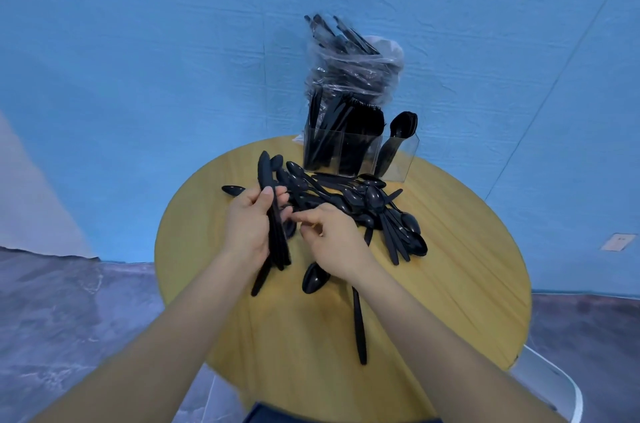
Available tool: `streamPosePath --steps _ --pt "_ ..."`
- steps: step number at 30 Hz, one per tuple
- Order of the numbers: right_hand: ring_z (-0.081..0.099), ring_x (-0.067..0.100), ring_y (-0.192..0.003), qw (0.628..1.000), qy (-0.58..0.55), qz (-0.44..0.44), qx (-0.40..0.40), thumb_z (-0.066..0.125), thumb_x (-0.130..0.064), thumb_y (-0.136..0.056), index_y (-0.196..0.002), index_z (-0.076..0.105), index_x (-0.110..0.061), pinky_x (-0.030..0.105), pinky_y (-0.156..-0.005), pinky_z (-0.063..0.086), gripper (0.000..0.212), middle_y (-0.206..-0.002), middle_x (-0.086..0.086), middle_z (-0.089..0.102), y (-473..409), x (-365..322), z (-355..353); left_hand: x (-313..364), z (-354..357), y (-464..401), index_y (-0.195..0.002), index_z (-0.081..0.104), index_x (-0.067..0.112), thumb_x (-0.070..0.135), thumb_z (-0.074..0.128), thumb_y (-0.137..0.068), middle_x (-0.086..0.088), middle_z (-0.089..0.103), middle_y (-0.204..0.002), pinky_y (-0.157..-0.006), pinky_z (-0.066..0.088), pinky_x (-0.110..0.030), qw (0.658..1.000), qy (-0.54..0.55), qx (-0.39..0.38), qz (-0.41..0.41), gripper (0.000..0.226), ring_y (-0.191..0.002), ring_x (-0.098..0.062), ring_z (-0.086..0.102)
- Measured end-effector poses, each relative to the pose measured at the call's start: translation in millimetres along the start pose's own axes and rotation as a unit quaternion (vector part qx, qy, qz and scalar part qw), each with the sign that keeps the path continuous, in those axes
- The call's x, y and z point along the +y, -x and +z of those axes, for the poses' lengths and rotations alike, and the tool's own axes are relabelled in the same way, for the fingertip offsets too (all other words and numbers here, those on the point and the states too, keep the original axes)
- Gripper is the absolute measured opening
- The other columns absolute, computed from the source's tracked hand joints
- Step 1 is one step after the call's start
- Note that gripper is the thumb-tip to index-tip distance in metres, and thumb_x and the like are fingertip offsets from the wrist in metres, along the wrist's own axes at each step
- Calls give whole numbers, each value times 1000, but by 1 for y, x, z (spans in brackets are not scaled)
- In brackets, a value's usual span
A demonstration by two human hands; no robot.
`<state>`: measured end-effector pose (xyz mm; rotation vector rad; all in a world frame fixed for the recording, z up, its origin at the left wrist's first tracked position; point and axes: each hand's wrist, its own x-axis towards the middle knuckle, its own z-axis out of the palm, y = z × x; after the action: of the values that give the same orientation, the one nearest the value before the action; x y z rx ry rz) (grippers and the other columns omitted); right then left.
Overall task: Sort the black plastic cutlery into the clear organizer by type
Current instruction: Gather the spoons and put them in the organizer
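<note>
A loose pile of black plastic cutlery (349,201), mostly spoons and knives, lies in the middle of the round wooden table (467,284). My left hand (247,227) grips a bundle of black knives (268,194) that stands upright above the pile's left side. My right hand (329,242) hovers over the pile with curled fingers close to the bundle; whether it pinches a piece is hidden. The clear organizer (360,151) stands at the table's far edge, with knives, forks and spoons upright in separate compartments.
A clear plastic bag of more black cutlery (353,69) rests on top of the organizer against the blue wall. A single spoon (313,279) and a knife (359,329) lie apart near the front. A white chair (554,384) stands at lower right.
</note>
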<state>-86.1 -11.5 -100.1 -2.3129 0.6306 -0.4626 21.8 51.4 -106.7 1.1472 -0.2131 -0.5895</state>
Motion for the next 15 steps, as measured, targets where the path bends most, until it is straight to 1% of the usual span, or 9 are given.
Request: streamPosePath --steps 2,4,6,9,12,15 --pt "52 17 -109 1000 27 15 5 46 -12 -97 -124 62 -20 23 -90 41 32 -119 3 53 -9 4 3 7 -12 -7 -89 62 2 10 43 -100 -8 62 -83 -73 56 -24 999 -7 37 4 23 -78 -16 62" --pt "46 19 -117 998 59 13 -3 47 -14 -97 -126 60 -21 24 -95 37 32 -124 2 50 -18 8 8 14 -27 -14 -92 63 2 10 43 -100 -9 62 -84 -78 55 -28 998 -8 62 1 23 -79 -17 63" --pt "35 21 -122 996 85 10 -35 50 -19 -96 -131 55 -24 28 -102 31 35 -130 -1 44 -23 10 14 18 -41 -19 -90 64 4 12 43 -100 -9 63 -86 -81 54 -30 997 -25 74 -7 25 -82 -18 65" --pt "28 22 -125 990 111 -5 -81 52 -27 -96 -134 51 -30 34 -108 27 38 -138 -6 37 -24 11 26 15 -54 -25 -94 63 2 11 42 -100 -8 61 -85 -84 54 -30 995 -39 91 -10 24 -82 -15 62" --pt "28 22 -124 984 144 -17 -106 47 -32 -97 -125 58 -31 40 -107 25 30 -138 -8 36 -24 11 30 7 -54 -27 -89 63 3 9 43 -100 -8 61 -83 -78 54 -26 995 -40 93 -19 24 -75 -12 63" --pt "36 21 -118 981 161 -24 -108 45 -28 -97 -112 65 -25 41 -102 27 25 -129 -7 47 -23 12 22 -3 -47 -27 -88 64 5 11 43 -100 -6 63 -81 -76 53 -23 995 -59 79 -24 25 -75 -13 63"
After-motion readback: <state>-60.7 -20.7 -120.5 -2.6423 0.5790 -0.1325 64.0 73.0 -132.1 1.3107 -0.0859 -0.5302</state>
